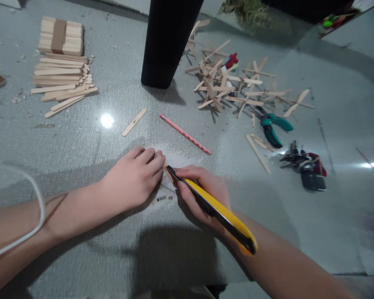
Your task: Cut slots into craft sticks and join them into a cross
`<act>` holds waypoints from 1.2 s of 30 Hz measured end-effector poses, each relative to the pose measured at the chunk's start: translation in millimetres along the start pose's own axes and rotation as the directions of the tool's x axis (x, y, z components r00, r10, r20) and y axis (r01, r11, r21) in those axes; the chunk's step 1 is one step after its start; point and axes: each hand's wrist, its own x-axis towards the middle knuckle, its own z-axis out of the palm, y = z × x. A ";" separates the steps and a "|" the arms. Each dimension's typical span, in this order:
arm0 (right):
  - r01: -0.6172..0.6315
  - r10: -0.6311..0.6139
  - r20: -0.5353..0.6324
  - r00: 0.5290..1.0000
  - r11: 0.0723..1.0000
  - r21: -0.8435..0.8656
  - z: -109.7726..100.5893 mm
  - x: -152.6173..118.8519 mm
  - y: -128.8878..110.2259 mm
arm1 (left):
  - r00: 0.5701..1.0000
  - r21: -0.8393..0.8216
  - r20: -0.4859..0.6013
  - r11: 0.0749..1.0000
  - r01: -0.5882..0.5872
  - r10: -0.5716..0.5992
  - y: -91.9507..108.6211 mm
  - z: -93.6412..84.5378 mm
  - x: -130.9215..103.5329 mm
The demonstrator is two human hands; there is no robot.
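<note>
In the head view, my right hand (pixel 202 189) is closed round a yellow and black utility knife (pixel 220 209). The knife's front end points up and left, at a wooden craft stick (pixel 169 174) that shows only in part. My left hand (pixel 140 172) is curled over the far part of that stick and presses it down; most of the stick is hidden by my fingers. Under both hands lies a pale sheet (pixel 174 157) with small printed marks. Just beyond them are a pink pencil (pixel 185 133) and a craft stick with a small slot in its middle (pixel 134 122).
At the far left lie a banded bundle of craft sticks (pixel 73 37) and a loose stack (pixel 60 77). A black post (pixel 165 45) rises behind the pencil. Crossed sticks (pixel 215 83), teal-handled pliers (pixel 272 126) and keys (pixel 308 166) lie right. A white cable (pixel 39 195) crosses my left forearm.
</note>
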 end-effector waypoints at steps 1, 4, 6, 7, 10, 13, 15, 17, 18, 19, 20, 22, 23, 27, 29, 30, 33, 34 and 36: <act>0.001 -0.001 0.006 1.000 1.000 -0.004 -0.5 0.9 -0.9 | 1.000 -0.003 -0.002 1.000 0.000 0.000 -0.1 0.0 0.1; -0.003 0.003 0.028 1.000 1.000 -0.012 -1.6 3.3 -2.8 | 1.000 -0.005 -0.005 1.000 -0.001 0.001 -0.2 0.1 0.7; -0.004 0.004 0.034 0.999 1.000 -0.004 -1.6 3.7 -2.8 | 1.000 -0.001 -0.005 1.000 -0.001 0.001 -0.2 0.0 0.9; -0.003 0.002 0.030 1.000 1.000 0.005 -1.4 3.5 -2.4 | 1.000 0.000 -0.007 1.000 -0.001 0.001 -0.2 -0.1 0.9; -0.011 0.011 0.001 1.000 0.999 0.039 -0.6 1.5 -0.8 | 1.000 0.000 -0.007 1.000 -0.003 0.003 -0.3 -0.7 0.4; -0.032 0.033 -0.016 0.999 0.998 0.054 -0.5 -0.1 -0.3 | 1.000 0.003 -0.006 1.000 -0.009 0.009 -0.3 -1.2 -0.1; -0.033 0.033 -0.008 0.999 0.998 0.047 -0.7 0.1 -0.8 | 1.000 0.000 -0.007 1.000 -0.009 0.009 -0.4 -1.2 -0.2; -0.026 0.026 0.000 1.000 0.999 0.033 -1.0 1.1 -1.2 | 1.000 -0.002 -0.008 1.000 -0.011 0.011 -0.5 -1.1 -0.1; -0.021 0.021 0.000 1.000 0.999 0.028 -1.0 1.8 -1.4 | 1.000 -0.002 -0.008 1.000 -0.011 0.011 -0.6 -1.0 0.0; -0.014 0.014 0.000 1.000 1.000 0.024 -1.0 2.3 -1.5 | 1.000 -0.002 -0.010 1.000 -0.011 0.011 -0.7 -0.9 0.2; -0.007 0.007 0.004 1.000 1.000 0.022 -1.0 2.7 -1.5 | 1.000 -0.002 -0.013 1.000 -0.010 0.010 -0.8 -0.9 0.4; 0.002 -0.003 0.007 1.000 1.000 0.018 -0.8 2.9 -1.6 | 1.000 -0.004 -0.013 1.000 -0.006 0.006 -1.0 -0.9 0.7; 0.005 -0.005 0.005 1.000 1.000 0.019 -0.7 2.6 -1.7 | 1.000 -0.003 -0.008 1.000 -0.005 0.005 -1.0 -0.9 0.8; -0.012 0.012 -0.027 1.000 0.999 0.030 -1.0 0.5 -0.9 | 1.000 0.006 0.009 1.000 -0.014 0.014 -0.8 -1.2 1.0; -0.011 0.012 -0.026 1.000 0.999 0.031 -1.4 -0.2 -0.1 | 1.000 0.008 0.002 1.000 -0.016 0.016 -0.7 -1.1 0.9; -0.009 0.010 -0.020 1.000 1.000 0.030 -1.6 -0.2 0.3 | 1.000 0.008 -0.001 1.000 -0.015 0.015 -0.7 -1.0 0.8; -0.010 0.010 -0.004 1.000 1.000 0.023 -1.6 0.1 0.5 | 1.000 0.009 0.001 1.000 -0.013 0.013 -0.6 -0.6 0.4; -0.012 0.012 -0.003 1.000 1.000 0.022 -1.5 0.3 0.3 | 1.000 0.008 0.003 1.000 -0.012 0.012 -0.6 -0.6 0.4; -0.012 0.012 -0.008 1.000 1.000 0.021 -1.2 0.4 -0.1 | 1.000 0.004 0.005 1.000 -0.009 0.009 -0.5 -0.7 0.6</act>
